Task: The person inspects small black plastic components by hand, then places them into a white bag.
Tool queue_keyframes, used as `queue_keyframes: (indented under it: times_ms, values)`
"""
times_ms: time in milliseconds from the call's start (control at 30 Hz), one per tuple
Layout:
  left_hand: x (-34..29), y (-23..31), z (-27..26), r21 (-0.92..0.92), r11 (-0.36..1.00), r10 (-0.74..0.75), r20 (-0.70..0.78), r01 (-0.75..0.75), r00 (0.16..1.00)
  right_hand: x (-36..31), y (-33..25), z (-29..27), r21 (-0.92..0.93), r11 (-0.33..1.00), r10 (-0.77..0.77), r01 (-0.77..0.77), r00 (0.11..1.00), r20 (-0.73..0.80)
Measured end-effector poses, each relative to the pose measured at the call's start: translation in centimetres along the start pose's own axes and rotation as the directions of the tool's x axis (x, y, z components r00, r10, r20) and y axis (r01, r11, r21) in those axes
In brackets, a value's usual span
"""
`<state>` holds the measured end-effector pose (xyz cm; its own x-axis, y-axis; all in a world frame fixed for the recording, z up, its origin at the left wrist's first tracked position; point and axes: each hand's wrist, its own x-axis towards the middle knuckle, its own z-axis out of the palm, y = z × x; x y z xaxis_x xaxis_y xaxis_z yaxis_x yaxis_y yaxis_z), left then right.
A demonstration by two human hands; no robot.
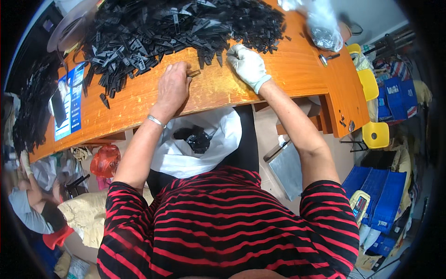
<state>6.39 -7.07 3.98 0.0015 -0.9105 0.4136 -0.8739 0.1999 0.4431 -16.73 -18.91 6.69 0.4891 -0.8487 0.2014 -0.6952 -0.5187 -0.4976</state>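
A large heap of small black plastic clip-like pieces (153, 35) covers the far part of the wooden table (213, 86). My bare left hand (174, 86) rests near the table's front edge with its fingers curled. A small dark plastic piece (194, 73) sticks out at its fingertips, on the side toward my right hand. My right hand (249, 67), in a white glove, is closed at the near edge of the heap. Its fingertips are turned away, so whatever they hold is hidden. Below the edge, in my lap, a white sack (186, 156) gapes with black pieces (199, 141) inside.
A blue-and-white printed sheet (69, 104) lies at the table's left. Plastic bags (323, 28) and a small metal object (328, 58) are at the far right. Yellow stools (375, 135) and blue boxes (378, 195) stand right. Another person's arm (30, 179) shows far left.
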Motion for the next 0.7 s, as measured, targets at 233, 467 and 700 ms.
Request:
queue_keyframes:
  times_ms: [233, 467, 700]
  values:
    - [-1.2, 0.0, 0.3, -0.046, 0.997, -0.073, -0.130, 0.068, 0.989, -1.9, -4.7, 1.4, 0.330, 0.943, -0.001, -0.038, 0.993, 0.116]
    - [-3.7, 0.4, 1.7, -0.715, 0.587, -0.413, 0.138, 0.379, 0.900, -4.0, -8.8, 2.9, 0.689, 0.688, 0.106, -0.229, 0.971, 0.216]
    - [-5.8, 1.9, 0.3, -0.665, 0.681, -0.399, 0.015, 0.307, 0.917, -5.4, -9.4, 4.5, 0.804, 0.531, 0.122, -0.268, 0.963, 0.241]
